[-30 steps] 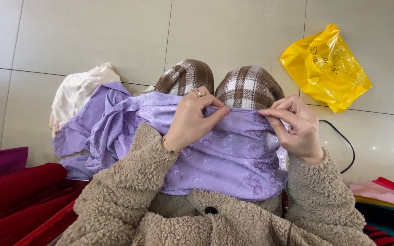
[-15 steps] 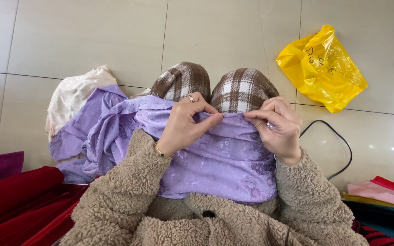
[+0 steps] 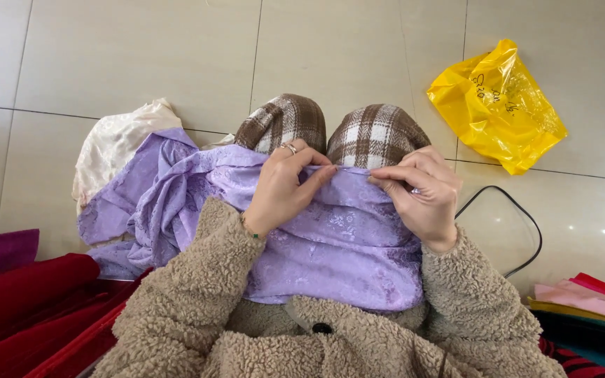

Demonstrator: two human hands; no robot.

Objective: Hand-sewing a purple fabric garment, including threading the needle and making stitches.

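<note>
Head view: the left hand point(image 3: 285, 185) and right hand point(image 3: 418, 192) have drawn closer together than a second ago, fingertips almost meeting, both pinching the top edge of the purple cloth point(image 3: 337, 245) draped over the plaid knees point(image 3: 330, 126). The grip seems to be gathering along that edge. A yellow bag point(image 3: 498, 105) lies well apart on the tiled floor point(image 3: 141, 56).

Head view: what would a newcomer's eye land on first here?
First, the lilac patterned cloth spread over the lap, its top edge pinched by the left hand and the right hand in front of the plaid-covered knees. Next, the bright yellow plastic bag on the pale tiled floor, upper right.
</note>
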